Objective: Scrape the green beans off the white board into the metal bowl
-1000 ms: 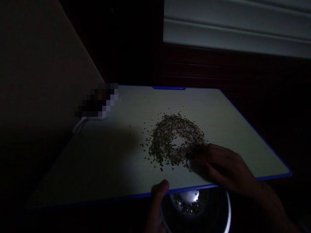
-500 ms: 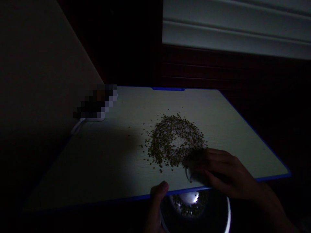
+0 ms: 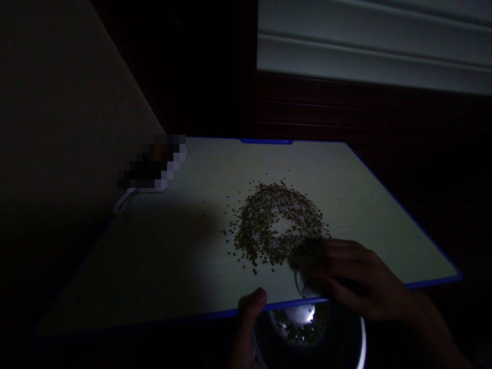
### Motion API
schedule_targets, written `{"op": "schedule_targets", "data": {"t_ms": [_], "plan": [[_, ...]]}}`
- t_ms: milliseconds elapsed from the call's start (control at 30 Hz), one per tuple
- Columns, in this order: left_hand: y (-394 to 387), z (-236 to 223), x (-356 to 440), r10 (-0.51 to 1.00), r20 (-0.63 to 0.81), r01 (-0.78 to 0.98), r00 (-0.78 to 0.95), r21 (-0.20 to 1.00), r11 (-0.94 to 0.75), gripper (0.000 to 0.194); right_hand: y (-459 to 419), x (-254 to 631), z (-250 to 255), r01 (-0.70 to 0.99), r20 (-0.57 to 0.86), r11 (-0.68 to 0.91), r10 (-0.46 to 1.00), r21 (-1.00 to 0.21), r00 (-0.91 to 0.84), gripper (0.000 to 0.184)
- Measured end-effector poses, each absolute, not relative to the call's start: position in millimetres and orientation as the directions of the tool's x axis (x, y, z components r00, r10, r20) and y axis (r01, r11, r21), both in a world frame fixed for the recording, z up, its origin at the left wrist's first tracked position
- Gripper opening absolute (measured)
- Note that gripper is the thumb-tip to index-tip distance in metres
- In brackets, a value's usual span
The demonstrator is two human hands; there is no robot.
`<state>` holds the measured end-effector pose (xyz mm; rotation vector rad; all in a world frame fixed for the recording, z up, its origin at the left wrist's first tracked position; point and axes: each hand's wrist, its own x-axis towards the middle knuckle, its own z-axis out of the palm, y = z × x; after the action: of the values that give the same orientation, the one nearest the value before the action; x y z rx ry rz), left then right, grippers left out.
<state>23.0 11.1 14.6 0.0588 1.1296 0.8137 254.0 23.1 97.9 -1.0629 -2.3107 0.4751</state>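
A heap of small green beans mixed with pale grains (image 3: pixel 279 220) lies on the pale tabletop (image 3: pixel 376 205). My right hand (image 3: pixel 357 271) is closed around a clear, curved-rimmed object (image 3: pixel 302 282) at the heap's near right side; its full shape is hidden in shadow. Below the blue-trimmed near edge is a shiny metal bowl (image 3: pixel 362 341), with green beans (image 3: pixel 303 333) inside. My left hand (image 3: pixel 248 328) is at the bowl's left side, its thumb up against the table edge. The fingers under it are mostly hidden and seem to hold the bowl.
A blurred-out device (image 3: pixel 154 164) with a pale cable (image 3: pixel 125 200) lies at the table's far left, beside a wall (image 3: pixel 77 102). Dark wooden panels (image 3: pixel 326 110) and a pale slatted surface (image 3: pixel 365 46) stand behind the table. The scene is very dim.
My right hand has shifted slightly toward the near table edge with the clear object, drawing some beans along. My left hand and the bowl have stayed almost in place.
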Motion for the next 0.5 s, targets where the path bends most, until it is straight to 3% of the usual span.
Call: {"op": "schedule_targets", "data": {"t_ms": [100,200,500], "plan": [[6.6,21.4,26.5,0.501,-0.837,-0.598,0.221,0.290,0.747,0.016,23.5,253.9,97.6,0.570,0.339,0.637,0.765,-0.519,-0.547,0.020],[1.4,29.8,27.9,0.439,-0.824,-0.592,0.358,0.163,0.790,0.030,23.9,253.8,97.5,0.551,0.350,0.651,0.753,-0.523,-0.557,0.021],[-0.7,24.0,26.6,0.473,-0.800,-0.611,0.369,0.175,0.772,0.034,23.4,252.0,100.2,0.556,0.347,0.637,0.765,-0.534,-0.543,0.021]]}}
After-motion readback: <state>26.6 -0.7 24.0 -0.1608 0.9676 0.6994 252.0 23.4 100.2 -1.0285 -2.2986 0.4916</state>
